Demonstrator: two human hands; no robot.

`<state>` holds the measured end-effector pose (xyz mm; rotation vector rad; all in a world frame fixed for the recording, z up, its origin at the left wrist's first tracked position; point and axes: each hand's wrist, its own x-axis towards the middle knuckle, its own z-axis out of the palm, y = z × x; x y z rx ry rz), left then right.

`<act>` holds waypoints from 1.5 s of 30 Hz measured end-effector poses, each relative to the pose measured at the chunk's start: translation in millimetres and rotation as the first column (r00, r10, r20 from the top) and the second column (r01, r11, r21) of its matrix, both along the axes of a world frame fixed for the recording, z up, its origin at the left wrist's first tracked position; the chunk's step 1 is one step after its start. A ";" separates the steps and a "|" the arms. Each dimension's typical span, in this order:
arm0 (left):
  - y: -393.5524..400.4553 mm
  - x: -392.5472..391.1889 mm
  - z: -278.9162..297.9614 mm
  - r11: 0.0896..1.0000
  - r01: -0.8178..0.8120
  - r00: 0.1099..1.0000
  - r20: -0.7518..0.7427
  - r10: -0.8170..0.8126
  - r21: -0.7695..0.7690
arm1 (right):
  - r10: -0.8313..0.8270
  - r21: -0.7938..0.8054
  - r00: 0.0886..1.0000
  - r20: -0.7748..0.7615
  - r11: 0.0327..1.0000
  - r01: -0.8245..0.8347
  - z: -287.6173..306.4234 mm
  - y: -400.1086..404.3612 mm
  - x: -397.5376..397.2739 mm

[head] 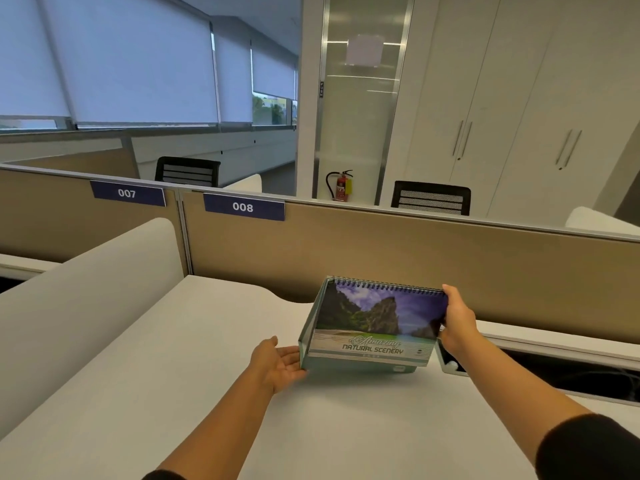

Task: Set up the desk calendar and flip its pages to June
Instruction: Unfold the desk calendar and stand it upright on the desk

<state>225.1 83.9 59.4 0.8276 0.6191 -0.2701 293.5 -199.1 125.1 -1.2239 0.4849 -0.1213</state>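
I see a white desk filling the lower half of the frame, with the desk calendar standing on it right of centre, cover showing, close to the tan partition behind.

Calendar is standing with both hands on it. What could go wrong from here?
1. The calendar sits near the open slot at the desk's right; a nudge could tip its base in.
2. The right hand grips only the top corner by the spiral binding, so pulling there may bend pages.
3. The left hand is flat and open against the lower corner, not holding, so the stand could slide.
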 end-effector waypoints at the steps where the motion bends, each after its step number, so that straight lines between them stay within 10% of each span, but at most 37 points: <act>1: 1.7 9.1 -3.9 1.000 -0.006 1.000 -0.004 0.006 -0.015 | 0.000 -0.009 1.000 0.000 1.000 0.000 -2.2 2.5 9.9; 23: 21.8 36.4 -6.3 0.984 -0.075 0.995 0.073 0.064 0.162 | 0.018 -0.357 0.994 -0.109 0.932 -0.056 -9.8 36.3 48.2; 32: -34.3 3.8 -10.2 0.714 -0.152 0.977 0.212 0.005 0.683 | 0.154 -0.501 0.969 -0.194 0.833 -0.233 -62.4 23.6 -9.6; 45: -46.3 7.2 -11.3 0.637 -0.139 0.977 0.208 -0.035 0.758 | 0.198 -0.518 0.964 -0.177 0.814 -0.262 -70.2 24.7 -2.5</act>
